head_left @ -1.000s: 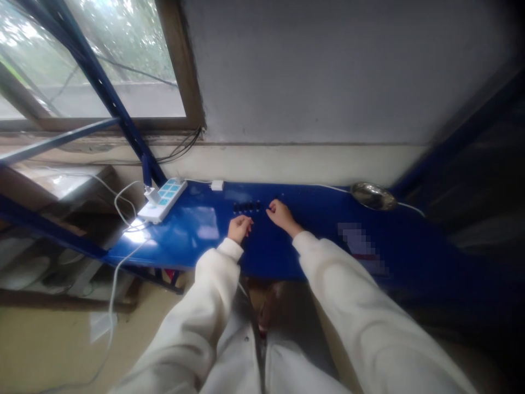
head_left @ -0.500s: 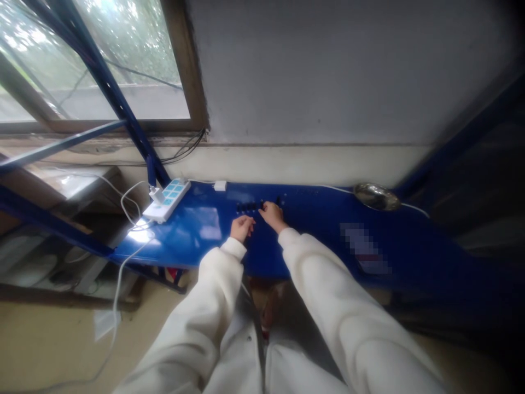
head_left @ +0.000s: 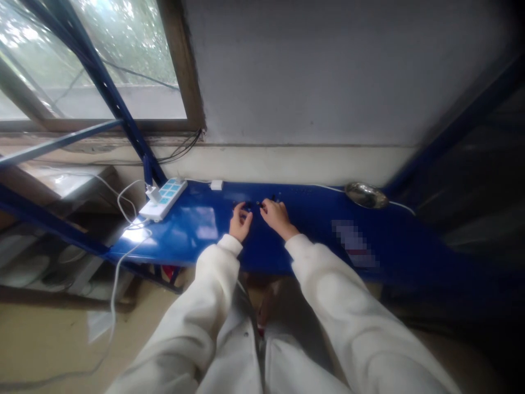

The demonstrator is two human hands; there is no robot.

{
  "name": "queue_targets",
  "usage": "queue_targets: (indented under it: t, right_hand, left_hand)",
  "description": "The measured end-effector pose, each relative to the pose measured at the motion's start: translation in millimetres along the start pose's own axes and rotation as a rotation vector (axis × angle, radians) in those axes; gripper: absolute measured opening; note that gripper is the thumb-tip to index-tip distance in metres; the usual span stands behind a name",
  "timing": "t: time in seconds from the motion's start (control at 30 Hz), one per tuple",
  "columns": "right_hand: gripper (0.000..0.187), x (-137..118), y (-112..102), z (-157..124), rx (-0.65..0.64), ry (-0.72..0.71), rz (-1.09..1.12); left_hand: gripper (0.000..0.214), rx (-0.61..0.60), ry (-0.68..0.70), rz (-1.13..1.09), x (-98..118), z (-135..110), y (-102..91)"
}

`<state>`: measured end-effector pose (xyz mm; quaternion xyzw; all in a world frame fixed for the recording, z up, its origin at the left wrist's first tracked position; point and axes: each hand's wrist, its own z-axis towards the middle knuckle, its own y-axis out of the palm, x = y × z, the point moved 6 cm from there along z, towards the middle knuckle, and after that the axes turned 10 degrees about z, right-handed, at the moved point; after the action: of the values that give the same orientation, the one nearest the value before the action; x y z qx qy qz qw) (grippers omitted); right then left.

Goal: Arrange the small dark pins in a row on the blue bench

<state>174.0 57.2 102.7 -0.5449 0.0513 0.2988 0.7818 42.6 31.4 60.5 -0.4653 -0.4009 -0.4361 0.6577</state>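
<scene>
My left hand (head_left: 240, 222) is at the blue table's middle, thumb and fingers apart. Its fingertips reach around small dark pieces (head_left: 247, 206), partly hidden by the hand and too small to name. Just to the right, my right hand (head_left: 277, 216) is closed in a pinch at a small black piece (head_left: 259, 203). Another dark bit (head_left: 273, 197) shows behind the right hand's knuckles. The two hands are close together but do not touch.
A white power strip (head_left: 164, 200) with a plug lies on the blue table (head_left: 197, 246) at left. Near the back edge sits a white adapter (head_left: 216, 185). A shiny oval object (head_left: 366, 195) with a white cable is at right, near a blurred flat item (head_left: 356, 243).
My left hand has moved forward onto the row of dark pieces and its fingers have spread. My right hand stays pinched near the same place. The view has shifted slightly.
</scene>
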Motion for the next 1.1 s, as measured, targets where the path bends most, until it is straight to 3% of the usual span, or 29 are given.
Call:
queue_targets:
  t: [0.07, 0.17, 0.3, 0.43, 0.57, 0.7, 0.9, 1.1]
  right_hand:
    - [0.014, -12.9, -7.7, -5.7, -0.030, -0.061, -0.090]
    - [0.016, -25.6, -16.7, -11.2, -0.056, -0.115, -0.155]
    - [0.017, -26.9, -27.2, -14.1, -0.020, -0.125, -0.118]
    - [0.018, -12.7, -31.3, -20.7, 0.099, -0.036, 0.067]
    - [0.024, 5.0, -19.0, -35.5, 0.244, 0.101, 0.343]
    - [0.030, 10.8, 0.9, -48.6, 0.299, 0.121, 0.591]
    - [0.030, 13.1, 13.8, -55.9, 0.361, 0.165, 0.660]
    - [0.027, 15.2, 14.5, -57.3, 0.442, 0.112, 0.687]
  left_hand:
    - [0.055, 0.000, 0.113, 0.073, 14.6, -3.5, 1.2]
    - [0.039, -0.017, 0.207, 0.169, 28.2, -5.9, 3.7]
    - [0.031, -0.011, 0.215, 0.198, 30.8, -3.6, 4.3]
    - [0.028, -0.024, 0.192, 0.178, 25.7, -3.4, 8.8]
    - [0.028, -0.074, 0.165, 0.116, 17.3, -4.9, 15.8]
    - [0.032, -0.127, 0.123, 0.019, 6.4, -3.4, 18.6]
    - [0.035, -0.222, 0.051, -0.175, -4.4, -0.6, 21.8]
    - [0.036, -0.297, 0.025, -0.217, -9.0, -0.9, 26.6]
